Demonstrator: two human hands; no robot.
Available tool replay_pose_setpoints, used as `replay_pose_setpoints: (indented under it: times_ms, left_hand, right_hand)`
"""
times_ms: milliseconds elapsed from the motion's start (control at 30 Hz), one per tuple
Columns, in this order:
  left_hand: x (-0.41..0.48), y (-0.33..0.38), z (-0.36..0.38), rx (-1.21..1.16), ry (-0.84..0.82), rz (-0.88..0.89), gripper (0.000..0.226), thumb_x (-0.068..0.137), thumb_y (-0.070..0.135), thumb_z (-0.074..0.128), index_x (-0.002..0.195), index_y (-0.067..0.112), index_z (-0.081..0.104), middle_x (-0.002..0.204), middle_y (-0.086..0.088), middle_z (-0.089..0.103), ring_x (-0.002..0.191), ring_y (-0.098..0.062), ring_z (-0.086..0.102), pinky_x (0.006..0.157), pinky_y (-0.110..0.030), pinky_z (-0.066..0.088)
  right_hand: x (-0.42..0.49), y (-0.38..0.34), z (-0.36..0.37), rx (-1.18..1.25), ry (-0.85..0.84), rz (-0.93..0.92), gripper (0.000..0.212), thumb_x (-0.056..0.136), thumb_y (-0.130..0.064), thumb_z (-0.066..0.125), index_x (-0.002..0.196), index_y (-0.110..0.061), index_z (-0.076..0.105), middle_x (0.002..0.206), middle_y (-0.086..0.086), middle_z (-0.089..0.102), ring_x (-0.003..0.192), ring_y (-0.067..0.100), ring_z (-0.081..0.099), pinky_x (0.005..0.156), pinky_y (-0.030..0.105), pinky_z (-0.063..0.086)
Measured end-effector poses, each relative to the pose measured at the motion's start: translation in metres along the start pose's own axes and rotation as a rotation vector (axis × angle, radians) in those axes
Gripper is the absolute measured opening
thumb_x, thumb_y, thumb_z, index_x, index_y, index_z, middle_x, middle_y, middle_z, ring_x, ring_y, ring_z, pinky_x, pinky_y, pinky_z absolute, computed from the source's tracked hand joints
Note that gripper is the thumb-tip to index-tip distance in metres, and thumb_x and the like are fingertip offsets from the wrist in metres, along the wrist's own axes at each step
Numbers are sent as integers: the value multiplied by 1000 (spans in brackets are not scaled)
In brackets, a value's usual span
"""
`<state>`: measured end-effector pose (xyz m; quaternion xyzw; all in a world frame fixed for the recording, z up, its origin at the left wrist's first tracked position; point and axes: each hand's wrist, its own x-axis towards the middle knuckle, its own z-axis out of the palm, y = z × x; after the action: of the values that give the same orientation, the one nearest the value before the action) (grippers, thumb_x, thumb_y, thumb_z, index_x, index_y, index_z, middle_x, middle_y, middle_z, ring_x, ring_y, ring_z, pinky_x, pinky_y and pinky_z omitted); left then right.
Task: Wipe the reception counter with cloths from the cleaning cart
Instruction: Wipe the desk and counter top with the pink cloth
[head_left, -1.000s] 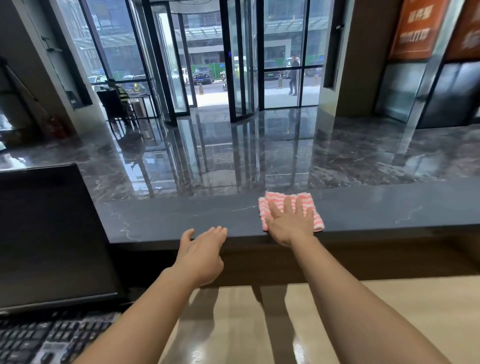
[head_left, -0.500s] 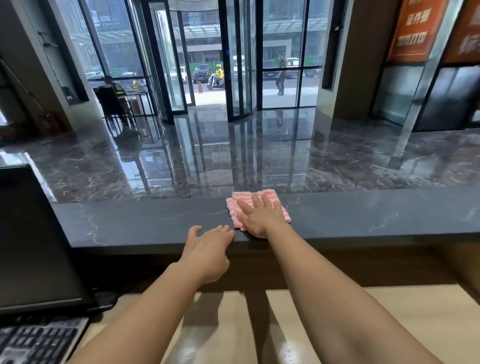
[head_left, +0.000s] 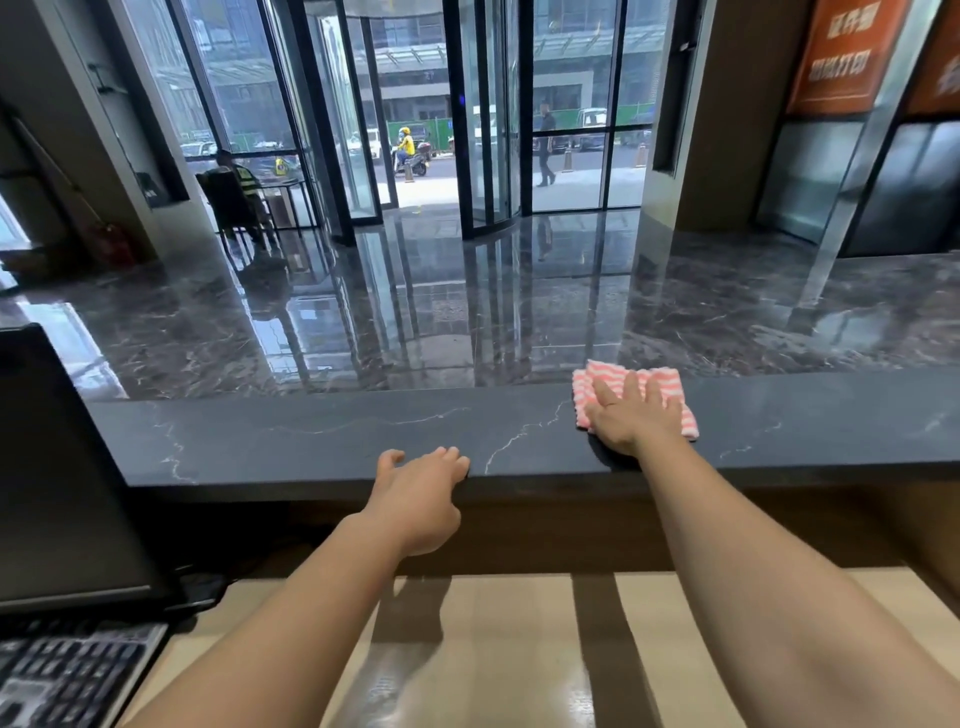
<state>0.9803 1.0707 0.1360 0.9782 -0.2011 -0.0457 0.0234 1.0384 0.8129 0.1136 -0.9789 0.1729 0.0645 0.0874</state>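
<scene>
Nearest: pale lower tabletop (head_left: 493, 649), with a keyboard (head_left: 67, 675) at its left corner and a dark monitor (head_left: 62, 467) standing behind the keyboard. Both forearms reach forward over it. Left grip (head_left: 421, 493): fingers loosely bent, thumb apart, fingertips resting on the near edge of the dark stone tabletop (head_left: 311, 436). It holds nothing and looks like a brace. Right grip (head_left: 631, 418): further in and to the right, palm down, fingers straight and spread, pressing flat on the pink-and-white striped cloth (head_left: 662, 383). The cloth is pinned under the palm, not pinched. It lies folded on the dark stone tabletop, its far edge close to the far edge of the slab. Judgement: wiping step in hand, with one cloth at work. The stretch towards the monitor shows no cloth on it; whether it is done cannot be told from the surface. Next move calls for steady downward pressure and a sideways slide along the slab, keeping the cloth folded and clear of the far edge. Cleaning cart not in view. Beyond: glossy marble lobby floor (head_left: 415, 312), then a glass revolving door (head_left: 483, 156) and the street.
</scene>
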Motion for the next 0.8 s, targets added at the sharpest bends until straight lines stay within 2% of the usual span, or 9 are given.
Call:
replay_pose_setpoints:
  times_ms: [100,167,367,433,533,633,800]
  left_hand:
    - [-6,-2,9,-79,43,-10,66,90,3,43,150,23,26,160,5,18,148,-9,10,119,-43,-1]
    - [-11,-1,15,-134,76,-35,68,92,4,44,152,23,20,161,5,12,148,-8,5,120,-43,-3]
    - [-22,2,18,-340,184,-149,64,92,2,41,150,24,26,159,6,22,148,-6,7,120,-40,-2]
    - [-24,2,15,-364,191,-154,62,91,1,41,148,25,30,158,5,24,148,-7,9,120,-40,-2]
    - [-23,-1,12,-351,188,-165,65,92,1,40,151,25,25,160,6,20,147,-6,9,120,-40,-1]
    - [-21,-6,14,-354,199,-177,65,92,1,40,151,24,27,159,7,22,147,-6,11,119,-38,1]
    - [-30,-19,21,-393,310,-243,60,93,1,39,147,27,38,152,6,38,143,-12,26,113,-30,13]
  right_hand:
    - [-25,-24,7,-15,3,-71,55,103,-48,12,155,-37,-4,162,6,-15,149,31,-15,119,53,-7]
    - [-45,-46,14,-25,5,-146,55,104,-46,13,155,-37,-5,162,7,-15,148,32,-16,118,53,-8]
    - [-86,-107,35,-8,-18,-382,55,104,-47,20,154,-39,-1,163,6,-13,148,31,-17,116,53,-10]
    - [-88,-101,37,14,13,-458,53,104,-47,20,154,-41,4,164,2,-9,150,27,-13,117,51,-8]
    - [-83,-65,33,-14,64,-559,55,103,-40,36,153,-44,13,164,-4,0,151,20,-4,119,44,0]
    - [-79,-34,25,33,82,-526,61,98,-32,50,151,-44,23,163,-8,7,150,15,3,119,37,4]
    - [-82,-39,26,131,119,-453,58,95,-28,59,147,-41,35,161,-9,17,150,16,9,120,41,5]
